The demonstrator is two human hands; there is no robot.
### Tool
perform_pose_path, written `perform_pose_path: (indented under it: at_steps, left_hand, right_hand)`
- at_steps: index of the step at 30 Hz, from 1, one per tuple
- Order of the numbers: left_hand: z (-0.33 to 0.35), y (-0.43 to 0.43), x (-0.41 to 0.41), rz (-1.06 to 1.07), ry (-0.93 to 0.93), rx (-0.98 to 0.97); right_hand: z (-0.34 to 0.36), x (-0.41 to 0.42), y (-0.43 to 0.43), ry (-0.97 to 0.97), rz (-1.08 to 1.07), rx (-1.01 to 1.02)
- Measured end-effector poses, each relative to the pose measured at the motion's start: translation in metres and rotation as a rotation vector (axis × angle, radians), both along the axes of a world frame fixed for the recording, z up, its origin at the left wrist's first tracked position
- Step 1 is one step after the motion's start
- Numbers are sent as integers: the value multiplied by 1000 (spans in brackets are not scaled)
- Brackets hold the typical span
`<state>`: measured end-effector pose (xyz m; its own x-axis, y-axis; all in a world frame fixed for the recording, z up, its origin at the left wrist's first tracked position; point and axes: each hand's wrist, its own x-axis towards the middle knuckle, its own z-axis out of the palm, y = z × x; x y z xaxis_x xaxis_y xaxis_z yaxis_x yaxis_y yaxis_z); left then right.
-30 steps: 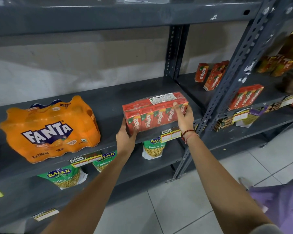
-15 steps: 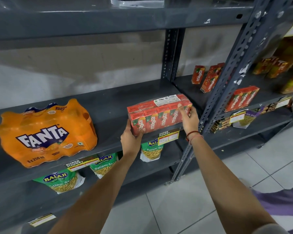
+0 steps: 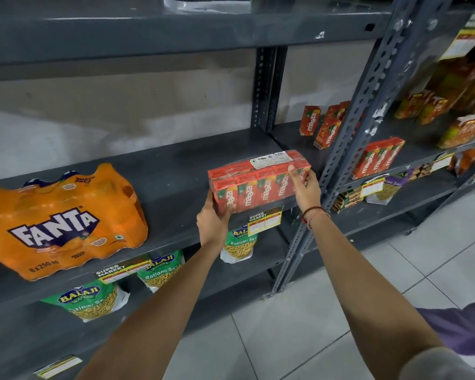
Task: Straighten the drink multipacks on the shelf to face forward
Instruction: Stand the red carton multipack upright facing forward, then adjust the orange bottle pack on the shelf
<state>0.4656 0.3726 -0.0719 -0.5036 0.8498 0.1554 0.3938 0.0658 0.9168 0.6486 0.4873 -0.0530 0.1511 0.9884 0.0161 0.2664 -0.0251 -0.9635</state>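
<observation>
A red Maaza multipack (image 3: 258, 185), shrink-wrapped with a white label on top, stands at the front edge of the grey middle shelf (image 3: 176, 171), its logos facing me. My left hand (image 3: 213, 222) grips its lower left corner. My right hand (image 3: 306, 189) holds its right end, fingers over the front face. An orange Fanta multipack (image 3: 63, 220) lies further left on the same shelf, logo forward and slightly tilted. Another Maaza multipack (image 3: 377, 157) sits on the neighbouring shelf to the right.
A perforated grey upright (image 3: 348, 149) stands just right of the held pack. Loose Maaza cartons (image 3: 324, 124) sit behind it. Green Balaji snack bags (image 3: 88, 300) hang on the lower shelf under yellow price tags (image 3: 265, 220). The tiled floor (image 3: 285, 325) lies below.
The held Maaza pack has shifted a little toward the right end of the shelf, both hands keeping their grip. The view has drifted slightly right.
</observation>
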Motion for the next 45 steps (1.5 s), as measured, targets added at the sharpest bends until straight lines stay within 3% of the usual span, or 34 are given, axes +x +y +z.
perform_pose_path:
  at_steps: [4,10,15,20,23,28,45]
  left_hand:
    - [2,-9,-8,-67,-40,-14]
    - [-16,-68,-45,14,-53,29]
    - [-24,-142,-108,248,1,126]
    - [-26,-195,-167,602,7,259]
    - [-23,-212,-204,719,-9,235]
    - [-16,-207,-246,454,-84,-5]
    - [-17,-180,-215,412,-84,28]
  right_hand:
    - [4,-6,-17,40,-22,22]
    - [-13,-59,-92,-48,-226,312]
    - [-18,-145,-148,-25,141,450]
    - [-16,-215,-163,-48,481,326]
    - [-18,-244,-165,-112,637,251]
    - [-22,-259,-164,-144,719,214]
    - [-11,-218,-148,-199,647,131]
